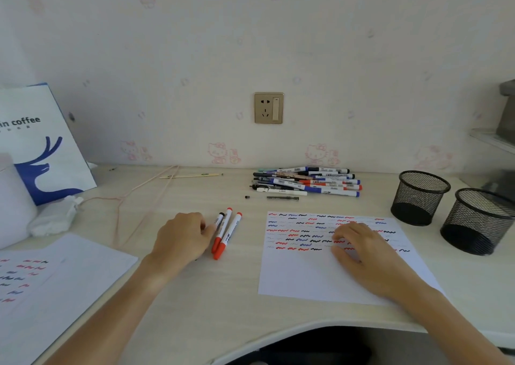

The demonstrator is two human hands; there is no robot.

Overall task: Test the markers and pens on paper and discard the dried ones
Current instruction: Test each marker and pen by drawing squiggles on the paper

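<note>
Left hand (181, 239) rests on the pale wooden surface (211, 289), fingers loosely curled, fingertips touching three red-capped white markers (226, 232). Right hand (365, 253) lies flat, released, on the white scribble-covered paper sheet (301, 275). Heaped pens (306, 182) lie beyond.

Three capped markers (225, 232) lie side by side left of the squiggle-covered paper (320, 270); a pen pile (306, 182) lies behind.

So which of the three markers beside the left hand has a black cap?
The shortest marker, nearest the left hand; its far end is black. The other two markers have red caps.
</note>
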